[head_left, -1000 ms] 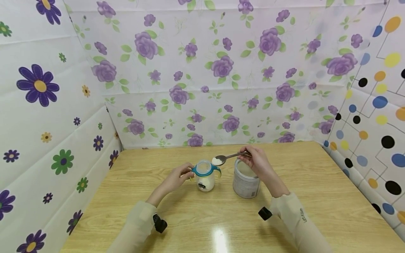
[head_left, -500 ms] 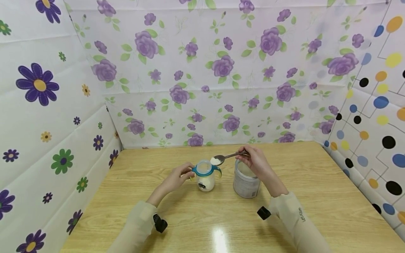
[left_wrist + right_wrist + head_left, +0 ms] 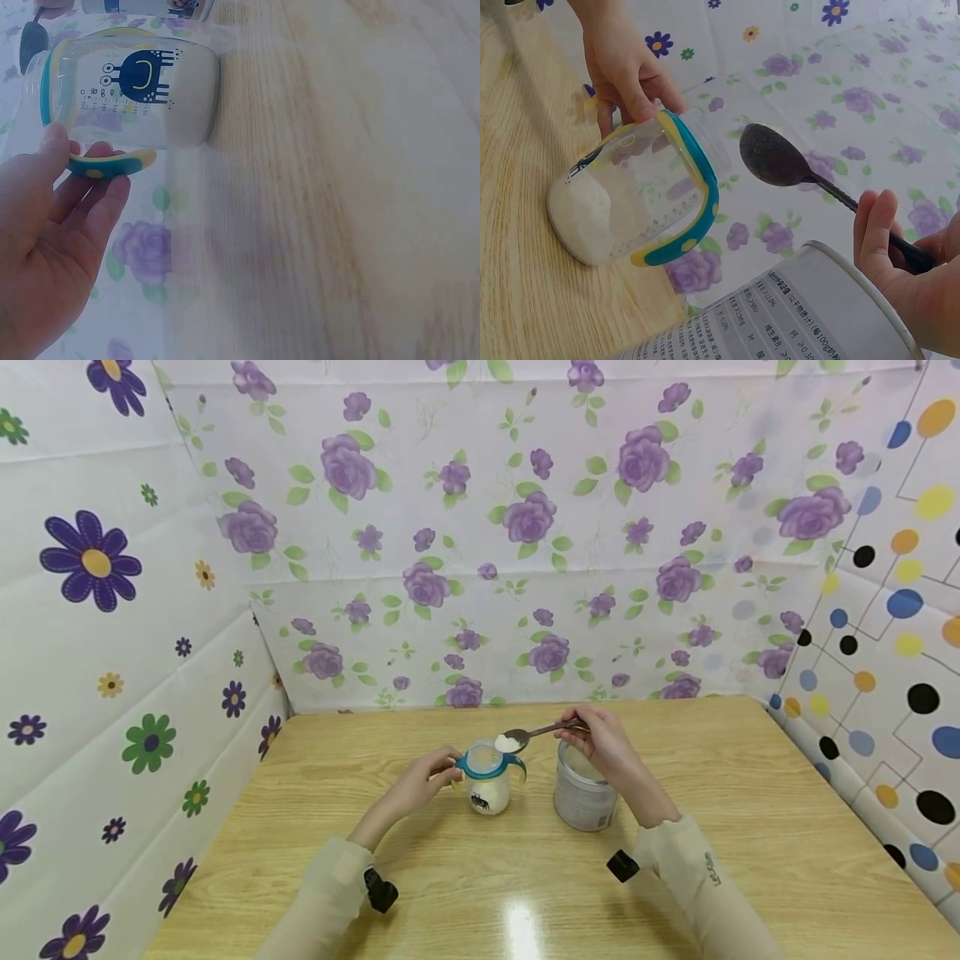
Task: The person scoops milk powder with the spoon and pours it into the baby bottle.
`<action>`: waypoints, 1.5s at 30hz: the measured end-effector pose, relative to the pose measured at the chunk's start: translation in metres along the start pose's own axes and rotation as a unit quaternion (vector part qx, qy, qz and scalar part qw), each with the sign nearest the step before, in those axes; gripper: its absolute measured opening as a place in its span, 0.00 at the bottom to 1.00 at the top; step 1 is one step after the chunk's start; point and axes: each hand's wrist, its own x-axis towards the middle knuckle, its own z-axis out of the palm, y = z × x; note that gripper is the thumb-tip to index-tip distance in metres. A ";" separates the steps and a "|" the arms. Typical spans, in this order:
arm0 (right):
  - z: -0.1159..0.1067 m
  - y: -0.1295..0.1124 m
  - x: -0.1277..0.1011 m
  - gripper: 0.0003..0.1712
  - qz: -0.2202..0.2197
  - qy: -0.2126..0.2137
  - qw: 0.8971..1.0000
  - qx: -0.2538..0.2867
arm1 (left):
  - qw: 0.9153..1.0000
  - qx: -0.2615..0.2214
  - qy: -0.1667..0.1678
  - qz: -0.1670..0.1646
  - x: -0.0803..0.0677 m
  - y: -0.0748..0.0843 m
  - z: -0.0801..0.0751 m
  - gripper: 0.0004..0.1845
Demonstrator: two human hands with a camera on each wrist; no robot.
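Baby bottle (image 3: 486,781): light, probably slippery plastic; left hand (image 3: 415,787) pinches its 9 o'clock handle (image 3: 112,163), the sensible hold. Spoon (image 3: 525,737), heaped with powder: stiff, spill-prone; right hand (image 3: 609,747) pinches its stem above the tin (image 3: 583,797).

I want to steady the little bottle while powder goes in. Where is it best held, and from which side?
Hold the bottle by its side handle, coming in from the left, as the left hand does. The handle sticks out sideways below the teal collar, so fingers stay clear of the open mouth, where the spoon in the right hand hovers.
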 end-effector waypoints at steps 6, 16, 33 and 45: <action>0.002 0.002 0.001 0.19 0.004 -0.002 1.000 -0.002 | 1.000 0.001 0.000 -0.001 -0.001 -0.001 0.001 0.07; 0.006 0.004 0.002 0.19 -0.007 -0.009 1.000 -0.008 | 1.000 -0.002 0.001 0.004 -0.001 -0.001 0.001 0.07; 0.013 0.007 0.003 0.18 0.004 -0.018 1.000 -0.018 | 1.000 -0.005 0.001 0.000 -0.001 0.000 0.000 0.07; 0.019 0.009 0.003 0.17 -0.015 -0.080 0.996 -0.025 | 1.000 -0.005 0.003 -0.004 0.000 0.000 0.001 0.07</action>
